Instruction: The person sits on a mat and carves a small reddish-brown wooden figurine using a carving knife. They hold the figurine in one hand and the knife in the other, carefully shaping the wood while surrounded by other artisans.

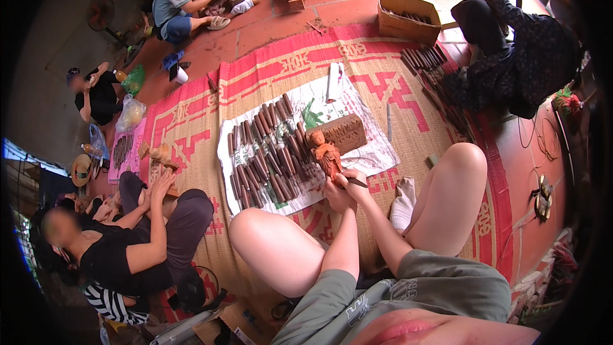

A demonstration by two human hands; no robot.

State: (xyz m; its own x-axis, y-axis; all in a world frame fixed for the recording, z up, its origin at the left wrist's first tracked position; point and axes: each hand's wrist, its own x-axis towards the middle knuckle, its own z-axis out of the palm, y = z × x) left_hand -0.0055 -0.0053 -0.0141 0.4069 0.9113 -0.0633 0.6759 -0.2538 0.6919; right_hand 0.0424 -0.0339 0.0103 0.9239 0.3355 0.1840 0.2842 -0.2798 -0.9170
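A small carved wooden figurine [327, 157], reddish brown and robed, stands tilted between my knees and the tools. My left hand [338, 196] is closed round its lower end. Pressed close beside it, my right hand [359, 183] grips a dark-handled carving chisel [356, 182]; its blade end is hidden against the figurine. Just behind the figurine lies a brown wooden block [345, 133] with a notched face. Several dark-handled chisels [260, 165] lie in rows to the left on a white sheet [377, 145].
A patterned red and tan mat [255, 71] spreads under everything. At the far right stand a cardboard box [408, 27] and more chisels [424, 59]. One person [147, 243] sits at left with a wooden carving [163, 154]; another in dark clothes [530, 51] sits at right.
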